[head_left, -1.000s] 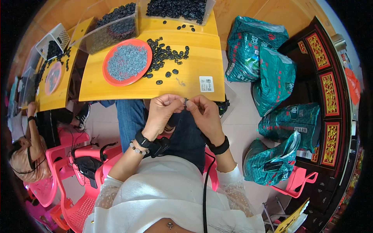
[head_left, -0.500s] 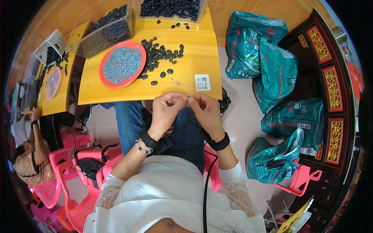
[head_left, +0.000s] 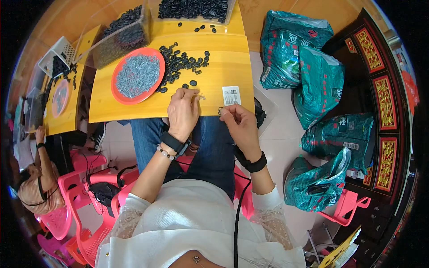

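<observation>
My right hand (head_left: 241,127) is at the table's near edge, thumb and forefinger pinched on a small black oval piece (head_left: 220,110). My left hand (head_left: 182,115) has reached over the yellow table (head_left: 214,71), its fingers bent together low above the top. Whatever its fingertips might hold is hidden. Beside them lie a few thin metal bits (head_left: 202,97). Loose black oval pieces (head_left: 178,63) are spread farther back. A red round plate (head_left: 115,91), heaped with small grey metal pins (head_left: 138,73), stands to the left of them.
Clear plastic bins of black pieces stand at the back, one at left (head_left: 120,42), one in the middle (head_left: 194,11). A white label (head_left: 231,95) lies near the table's right edge. Green sacks (head_left: 319,80) stand on the floor at right. Another person (head_left: 38,183) sits far left.
My hands, pinched together before, are now apart. The left has moved up and left onto the table. My right hand has stayed near the edge, the black oval piece now visible in its fingers.
</observation>
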A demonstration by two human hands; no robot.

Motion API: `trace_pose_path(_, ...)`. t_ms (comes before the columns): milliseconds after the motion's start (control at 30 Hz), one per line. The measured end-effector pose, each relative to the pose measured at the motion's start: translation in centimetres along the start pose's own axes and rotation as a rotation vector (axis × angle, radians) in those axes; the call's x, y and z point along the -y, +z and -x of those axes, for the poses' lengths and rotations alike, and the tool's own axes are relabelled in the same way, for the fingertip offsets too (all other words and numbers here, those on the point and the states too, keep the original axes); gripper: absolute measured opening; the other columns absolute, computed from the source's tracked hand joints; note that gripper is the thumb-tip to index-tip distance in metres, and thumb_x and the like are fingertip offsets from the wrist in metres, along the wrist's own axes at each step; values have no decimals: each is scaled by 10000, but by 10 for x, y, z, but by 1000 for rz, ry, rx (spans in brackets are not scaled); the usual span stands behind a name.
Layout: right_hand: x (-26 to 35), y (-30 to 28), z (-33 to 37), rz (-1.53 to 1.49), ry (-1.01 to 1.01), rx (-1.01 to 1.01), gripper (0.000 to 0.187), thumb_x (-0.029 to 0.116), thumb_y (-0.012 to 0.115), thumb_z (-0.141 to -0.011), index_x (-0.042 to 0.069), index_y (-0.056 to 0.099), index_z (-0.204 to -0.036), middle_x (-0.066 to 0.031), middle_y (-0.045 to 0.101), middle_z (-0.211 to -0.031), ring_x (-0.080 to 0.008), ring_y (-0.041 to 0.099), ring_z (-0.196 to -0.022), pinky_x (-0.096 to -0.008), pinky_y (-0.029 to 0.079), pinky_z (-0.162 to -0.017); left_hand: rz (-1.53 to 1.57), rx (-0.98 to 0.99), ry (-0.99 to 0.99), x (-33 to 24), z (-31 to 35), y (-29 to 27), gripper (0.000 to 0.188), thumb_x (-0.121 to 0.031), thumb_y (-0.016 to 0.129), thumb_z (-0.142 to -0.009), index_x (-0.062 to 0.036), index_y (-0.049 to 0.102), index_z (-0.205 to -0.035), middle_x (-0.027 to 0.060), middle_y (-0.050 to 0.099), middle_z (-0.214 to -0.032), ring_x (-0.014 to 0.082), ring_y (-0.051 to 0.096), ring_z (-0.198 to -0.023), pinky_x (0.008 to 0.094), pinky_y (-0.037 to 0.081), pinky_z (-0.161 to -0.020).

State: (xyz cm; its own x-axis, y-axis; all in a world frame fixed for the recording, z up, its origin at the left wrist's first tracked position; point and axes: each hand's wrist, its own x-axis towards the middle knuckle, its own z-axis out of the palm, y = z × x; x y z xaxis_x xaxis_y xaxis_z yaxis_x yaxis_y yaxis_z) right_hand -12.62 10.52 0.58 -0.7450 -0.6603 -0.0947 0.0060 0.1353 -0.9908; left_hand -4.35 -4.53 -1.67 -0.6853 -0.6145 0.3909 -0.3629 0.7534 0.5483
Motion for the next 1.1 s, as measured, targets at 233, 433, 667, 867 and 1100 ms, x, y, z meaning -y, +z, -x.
trace_pose_path(233, -4, 0, -2, -24, 8, 10, 151, 123, 593, -883, -24, 622, -900, -6, 618, -736, -39, 547, -680, -177, 430, -649, -13, 47, -40, 2, -2, 1, 128, -78, 627, -780, -41, 670, -895, 115, 599, -842, 300, 577, -834, 376, 469, -722)
trace_pose_path(433, -10, 2, -4, 11, -19, 18, 148, 119, 593, -880, -25, 621, -896, -10, 625, -742, -41, 551, -674, -179, 436, -645, -52, 34, -35, 6, -3, 4, 121, -69, 625, -776, -41, 669, -885, 120, 599, -834, 303, 576, -832, 379, 469, -725)
trace_pose_path(667, -11, 2, -4, 46, -20, 21, 147, 119, 597, -874, -26, 623, -886, -14, 629, -743, -43, 561, -674, -180, 437, -632, -13, 18, -24, 7, -1, 2, 124, -75, 638, -768, -32, 664, -881, 130, 597, -828, 310, 584, -796, 382, 473, -701)
trace_pose_path(867, -7, 3, -1, 29, -13, 15, 145, 118, 597, -874, -23, 624, -888, -12, 628, -738, -39, 555, -665, -174, 432, -628, 83, 27, -89, 9, -2, 1, 135, -75, 657, -756, -19, 660, -878, 141, 592, -819, 320, 592, -745, 379, 476, -673)
trace_pose_path(1100, -11, 9, -2, 61, -37, 48, 145, 130, 600, -880, -13, 624, -895, -9, 624, -742, -41, 546, -663, -177, 427, -618, -1, -39, -7, 19, -4, -2, 109, -88, 653, -764, -8, 664, -838, 153, 601, -776, 314, 607, -704, 381, 487, -637)
